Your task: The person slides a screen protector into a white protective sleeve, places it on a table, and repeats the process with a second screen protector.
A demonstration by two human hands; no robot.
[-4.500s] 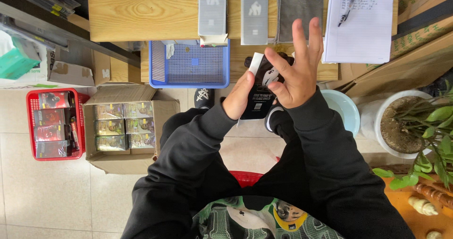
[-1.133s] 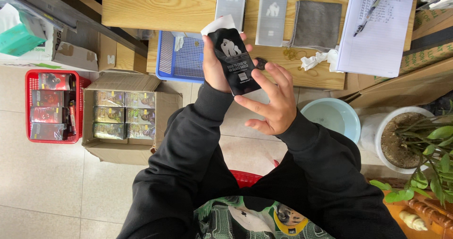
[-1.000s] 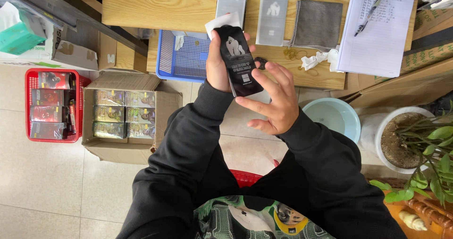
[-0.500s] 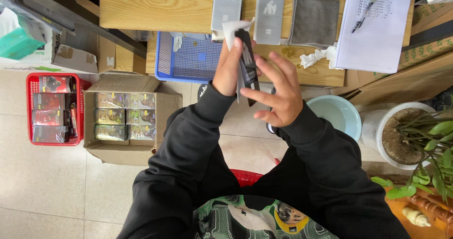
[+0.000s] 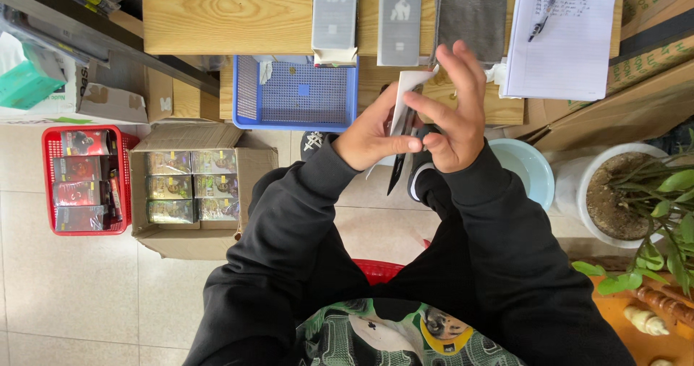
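My left hand (image 5: 370, 136) grips a flat black packet (image 5: 399, 165) with a white card (image 5: 406, 95) against it, held edge-on in front of my chest. My right hand (image 5: 454, 113) meets it from the right, thumb and fingers pinching the packet's upper part. Both hands hover just below the wooden desk's (image 5: 217, 15) front edge, to the right of a blue mesh tray (image 5: 293, 98).
On the desk lie two grey flat packets (image 5: 335, 8), a grey cloth (image 5: 471, 15) and a notepad with a pen (image 5: 560, 33). On the floor: a cardboard box of small cartons (image 5: 191, 189), a red basket (image 5: 83, 182), a pale blue bowl (image 5: 528, 174), a potted plant (image 5: 629, 192).
The packet came down from beside the blue tray toward the right and turned edge-on. My right hand, which hovered open below it, has closed onto it.
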